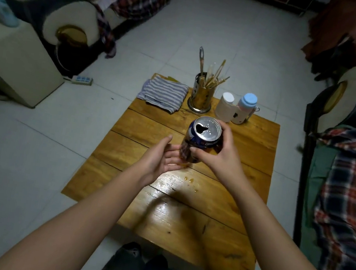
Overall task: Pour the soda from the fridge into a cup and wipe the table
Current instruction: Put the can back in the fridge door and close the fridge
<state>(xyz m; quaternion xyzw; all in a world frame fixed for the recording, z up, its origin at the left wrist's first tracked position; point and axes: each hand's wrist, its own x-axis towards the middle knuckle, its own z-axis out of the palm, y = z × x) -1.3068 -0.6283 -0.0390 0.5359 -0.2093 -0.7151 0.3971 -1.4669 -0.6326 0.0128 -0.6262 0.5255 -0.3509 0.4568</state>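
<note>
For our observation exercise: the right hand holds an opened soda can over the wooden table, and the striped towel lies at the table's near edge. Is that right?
Not quite. The head view shows the towel at the table's far corner, beside the utensil holder. The right hand does hold the opened can.

The right hand (215,156) covers the soda can (204,136) lower side. The cup, behind the left hand (160,157) fingers, is barely visible. Blurred objects occupy the frame's upper right, far beyond both hands.
</note>
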